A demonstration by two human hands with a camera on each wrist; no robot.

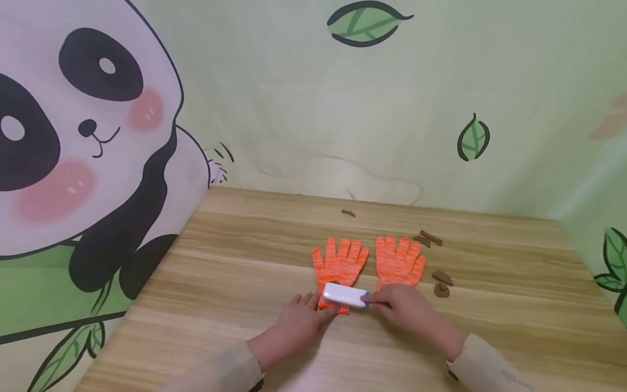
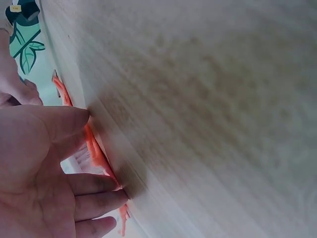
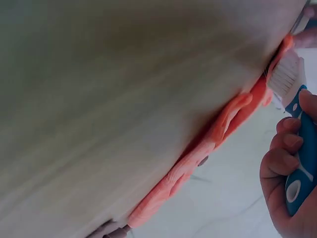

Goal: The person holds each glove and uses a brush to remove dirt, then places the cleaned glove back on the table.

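Note:
My right hand (image 1: 409,306) grips a brush by its blue handle (image 3: 302,153), with the thumb along the neck. The brush's white head (image 1: 345,294) lies bristles down over the cuff of an orange knitted glove (image 1: 339,264). In the right wrist view its white bristles (image 3: 283,77) meet the glove. My left hand (image 1: 302,320) presses that glove's cuff edge from the left; its fingers (image 2: 96,206) look fairly straight in the left wrist view. A second orange glove (image 1: 398,261) lies flat to the right, its cuff partly hidden by my right hand.
Several brown pieces lie on the wooden table (image 1: 235,250): a small strip (image 1: 348,213) at the back, sticks (image 1: 431,237) by the right glove's fingertips, and a rounded lump (image 1: 442,289) farther right. A wall with a panda picture (image 1: 117,136) borders the back and left.

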